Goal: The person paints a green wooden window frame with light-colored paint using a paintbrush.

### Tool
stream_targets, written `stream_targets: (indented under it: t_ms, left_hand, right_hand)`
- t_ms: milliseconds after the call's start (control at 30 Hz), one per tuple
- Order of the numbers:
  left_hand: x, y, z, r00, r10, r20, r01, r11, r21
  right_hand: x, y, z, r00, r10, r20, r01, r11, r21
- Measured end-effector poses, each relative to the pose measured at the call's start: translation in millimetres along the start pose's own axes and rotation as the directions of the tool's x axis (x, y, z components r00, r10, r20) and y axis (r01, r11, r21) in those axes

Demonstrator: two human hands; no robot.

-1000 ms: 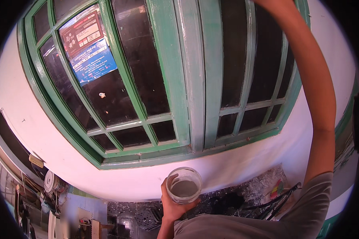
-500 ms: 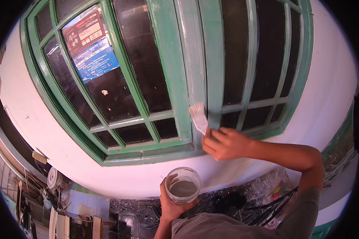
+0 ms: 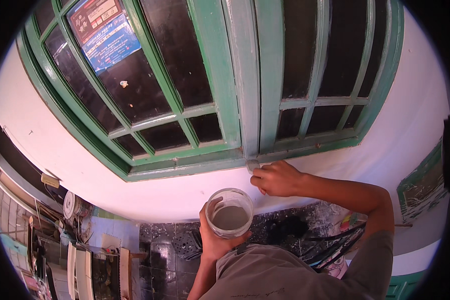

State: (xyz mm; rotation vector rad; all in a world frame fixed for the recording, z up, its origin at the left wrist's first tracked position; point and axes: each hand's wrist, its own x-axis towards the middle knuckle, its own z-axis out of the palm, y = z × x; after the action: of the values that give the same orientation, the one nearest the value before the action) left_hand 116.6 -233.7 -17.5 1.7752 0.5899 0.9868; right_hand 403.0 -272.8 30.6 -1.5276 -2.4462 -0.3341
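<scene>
My right hand (image 3: 277, 178) is closed around a paintbrush (image 3: 253, 165), whose bristle end is at the foot of the window's middle post (image 3: 249, 120), by the sill. The hand hides most of the handle. My left hand (image 3: 216, 241) holds up a round clear tub (image 3: 229, 233) by its side, with the thumb over the rim. Grey paint (image 3: 230, 218) fills part of the tub. The green window frame (image 3: 185, 167) rises in front of me; its middle post looks paler and greyer than the green on the left.
Below the window runs a white wall (image 3: 180, 192). A poster (image 3: 105, 35) is on the left pane. On the dark tiled floor (image 3: 162, 270) lies a dark perforated mat (image 3: 187, 245). Boards and clutter (image 3: 80, 270) stand at lower left; dark hoses (image 3: 335, 245) lie at lower right.
My right hand has brought the brush down the middle post to its foot at the sill. The view has tilted lower. My left hand still holds the tub.
</scene>
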Motion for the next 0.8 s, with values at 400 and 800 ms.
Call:
stream_targets:
  t_ms: [400,800]
  left_hand:
    - [-2.4,-0.3,-9.3,0.998,-0.021,-0.051,0.022,1.0,0.008]
    - [6.7,2.4,-14.3,1.0,0.025,0.0,-0.025,1.0,0.012]
  right_hand:
    - [27.4,15.7,-118.8,0.944,0.042,-0.326,-0.101,0.981,-0.165]
    - [21.1,19.6,-74.9,0.888,-0.258,-0.38,-0.049,0.77,-0.636]
